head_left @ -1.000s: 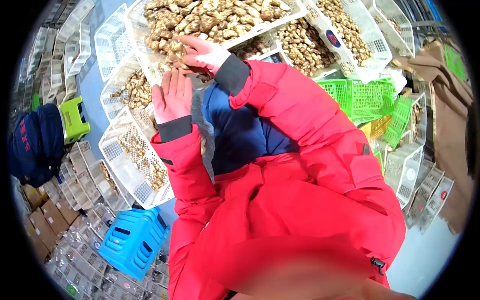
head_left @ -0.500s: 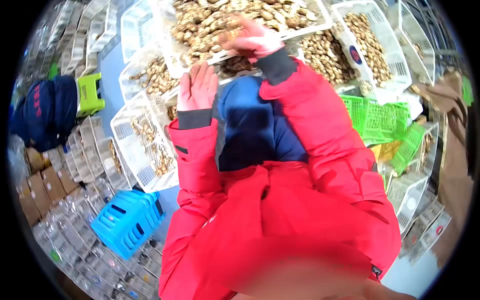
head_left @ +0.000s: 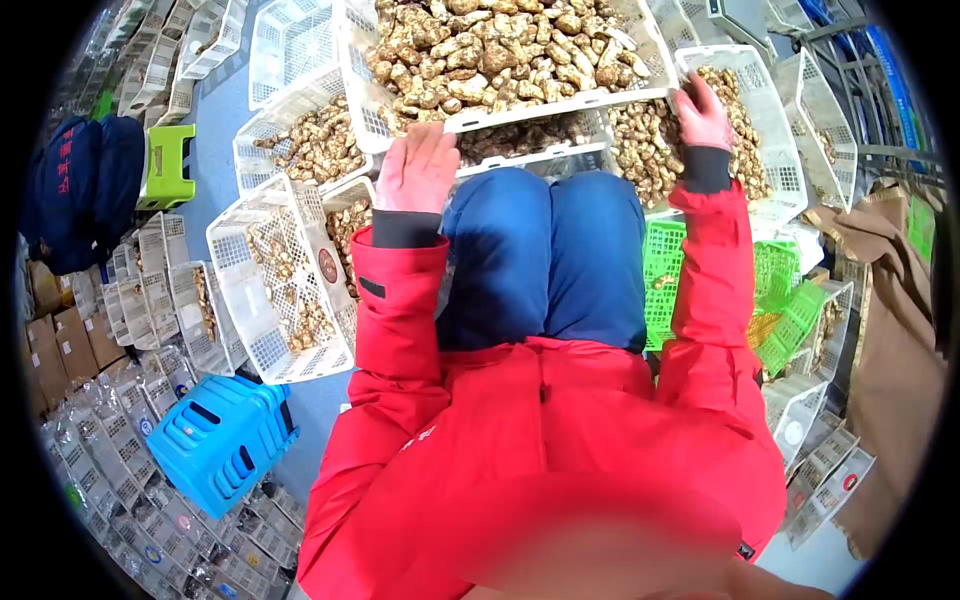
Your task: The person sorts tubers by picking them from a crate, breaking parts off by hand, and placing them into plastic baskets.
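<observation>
Knobbly brown-and-cream mushrooms, matsutake-like [head_left: 490,55], fill the large white crate [head_left: 560,107] in front of my knees. My left hand [head_left: 415,172] lies at this crate's near left corner, fingers stretched out and flat, holding nothing. Out to the right, my right hand [head_left: 706,118] is over the near-left side of another white crate [head_left: 785,130] with mushrooms in it. Its thumb and forefinger look apart, and I see nothing between them; the other fingers are partly hidden. More mushrooms [head_left: 640,150] lie just left of that hand.
White crates with fewer mushrooms stand at my left [head_left: 230,290] and upper left [head_left: 250,150]. Green baskets [head_left: 665,270] sit under my right forearm. A blue plastic stool [head_left: 215,430] and a green stool [head_left: 172,165] are on the floor at left. Brown cloth [head_left: 890,330] hangs at right.
My right hand has moved from above the large crate's mushrooms out to the right-hand crate. My left hand stays near the same corner. The view has shifted slightly.
</observation>
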Demonstrator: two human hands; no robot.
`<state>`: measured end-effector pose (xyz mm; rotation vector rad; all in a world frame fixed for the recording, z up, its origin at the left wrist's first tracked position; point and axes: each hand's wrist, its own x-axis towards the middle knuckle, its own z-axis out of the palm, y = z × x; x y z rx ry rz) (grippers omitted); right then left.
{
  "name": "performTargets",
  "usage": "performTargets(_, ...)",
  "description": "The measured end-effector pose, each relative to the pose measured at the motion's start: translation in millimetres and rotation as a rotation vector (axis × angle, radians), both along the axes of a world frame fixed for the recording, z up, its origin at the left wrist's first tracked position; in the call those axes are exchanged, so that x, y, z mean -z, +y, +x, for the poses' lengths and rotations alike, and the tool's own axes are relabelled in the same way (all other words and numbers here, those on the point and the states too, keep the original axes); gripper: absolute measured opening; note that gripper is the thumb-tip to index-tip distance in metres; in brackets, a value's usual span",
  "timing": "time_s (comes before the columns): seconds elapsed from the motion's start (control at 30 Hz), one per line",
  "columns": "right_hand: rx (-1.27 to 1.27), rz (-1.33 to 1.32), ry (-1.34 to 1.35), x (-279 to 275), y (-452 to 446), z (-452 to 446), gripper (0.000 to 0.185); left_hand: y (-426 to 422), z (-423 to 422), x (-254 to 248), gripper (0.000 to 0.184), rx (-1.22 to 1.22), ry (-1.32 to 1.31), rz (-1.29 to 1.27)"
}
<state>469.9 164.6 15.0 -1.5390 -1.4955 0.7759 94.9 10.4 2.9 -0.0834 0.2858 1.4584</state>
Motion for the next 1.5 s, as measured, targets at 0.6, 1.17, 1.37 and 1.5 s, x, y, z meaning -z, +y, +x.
performTargets(0.6, -0.864, -0.423, 0.798, -50.3, -9.4, -183.9, 0.059, 17.6, 4.2, -29.9, 0.043, 0.248, 0.418, 0.075)
performTargets(1.17, -0.795, -0.392, 0.714, -47.5, -44.8, -203.3, 0.045, 16.1, 13.2, -40.4, 0.026, 0.112, 0.664, -0.031)
performTargets(1.37, -0.801, -0.424, 0.686, -44.7, -53.7, -212.5, 0.048, 30.6, 29.0, -36.7, 0.034, 0.190, 0.995, 0.008)
performTargets(1.5, -0.530, -0.298, 0.688, -65.6, -39.4, -138.8, 0.041, 31.9, 30.9, -39.5, 0.047, 0.398, 0.940, 0.196)
